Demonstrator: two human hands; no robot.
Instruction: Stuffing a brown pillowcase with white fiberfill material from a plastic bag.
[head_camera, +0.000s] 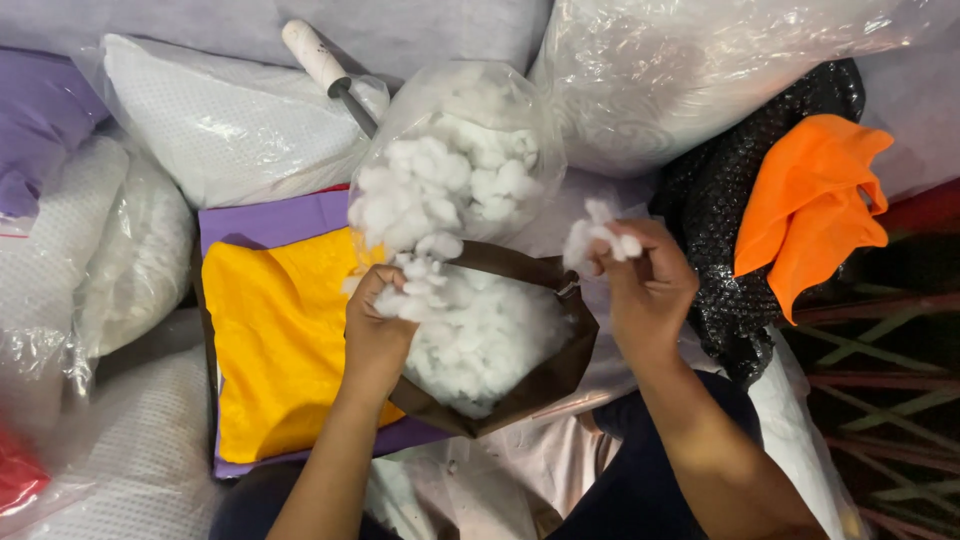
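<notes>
Fluffy white fibre stuffing (480, 330), glossy plastic bag (470, 110)

A brown fabric cover (545, 375) lies open-mouthed in the person's lap, its rim curling in a wide loop, packed with loose white stuffing (480, 335) in small fluffy clumps that heap above the rim. The left hand (378, 325) grips the cover's left rim, fingers closed over some clumps. The right hand (645, 285) pinches a small tuft of stuffing (600, 238) just above the cover's right rim.
</notes>
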